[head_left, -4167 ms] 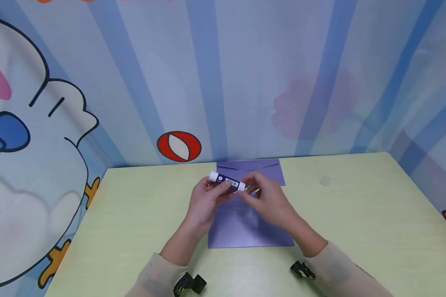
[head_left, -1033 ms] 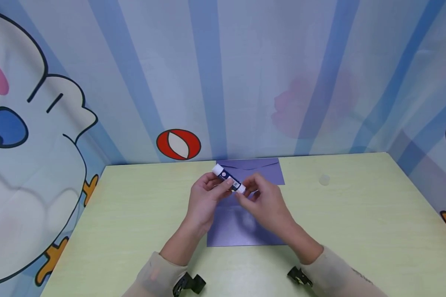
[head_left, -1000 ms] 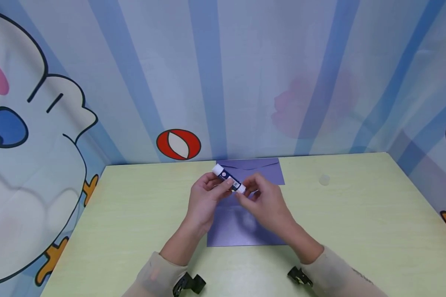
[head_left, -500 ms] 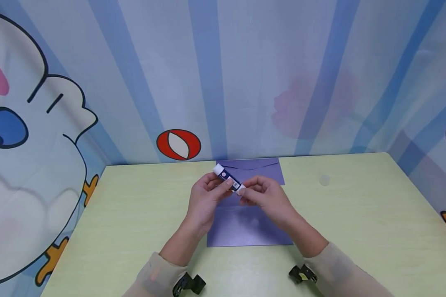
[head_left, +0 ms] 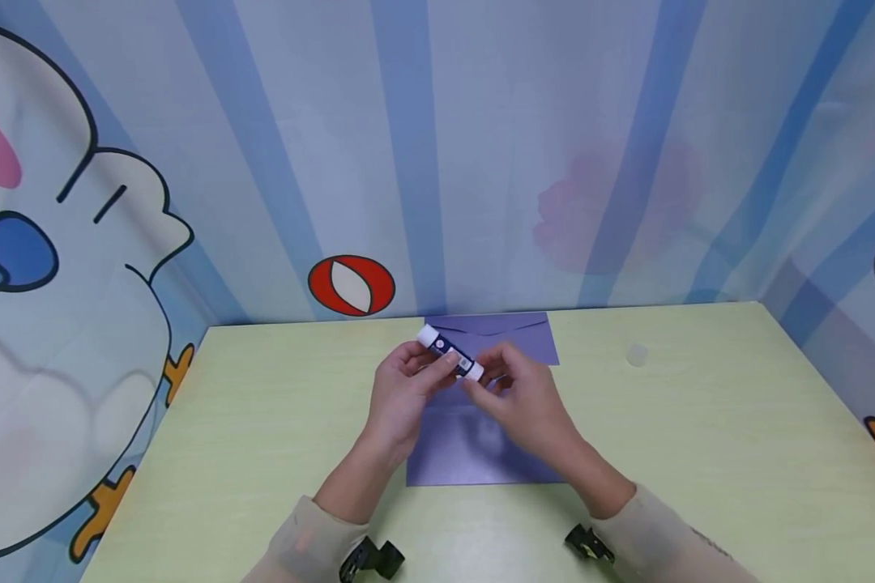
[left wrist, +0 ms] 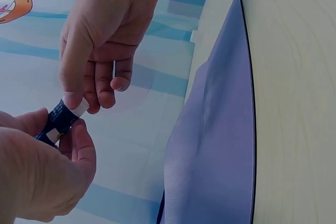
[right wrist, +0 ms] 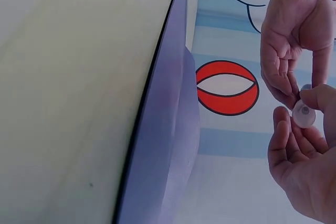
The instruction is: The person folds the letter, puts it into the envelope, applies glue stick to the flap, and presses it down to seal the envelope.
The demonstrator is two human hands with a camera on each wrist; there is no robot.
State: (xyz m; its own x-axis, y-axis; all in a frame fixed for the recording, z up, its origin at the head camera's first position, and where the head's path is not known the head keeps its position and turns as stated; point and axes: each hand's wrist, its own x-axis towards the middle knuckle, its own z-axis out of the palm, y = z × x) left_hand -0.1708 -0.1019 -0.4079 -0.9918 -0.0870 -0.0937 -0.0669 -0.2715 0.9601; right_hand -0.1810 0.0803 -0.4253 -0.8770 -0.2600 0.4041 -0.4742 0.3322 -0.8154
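- Left hand [head_left: 401, 397]: pinches the dark barrel of the glue stick [head_left: 443, 347], thumb on top, fingers beneath; held above the paper [head_left: 467, 445].
- Right hand [head_left: 528, 405]: thumb and fingertips pinch the stick's lower white end.
- Glue stick: slanted, raised over the paper's middle. Upper white end points to the paper's far left corner; both wrist views show a gap down to the table [head_left: 707, 437].
- Paper: purple, flat for the most part. Far edge at or very near the table's back edge; flap line close to that edge. Wrist views show a rounded part rising. Hands hide its middle; one piece or two, cannot tell.
- Table: reaches wide on both sides of the paper, and toward the sleeves [head_left: 309, 534] on the near side.
- Pale disc [head_left: 637, 355]: right of the paper, well apart.
- Wall [head_left: 481, 162]: stands right behind the paper's far edge; red ball print [head_left: 352, 286] just left of it.
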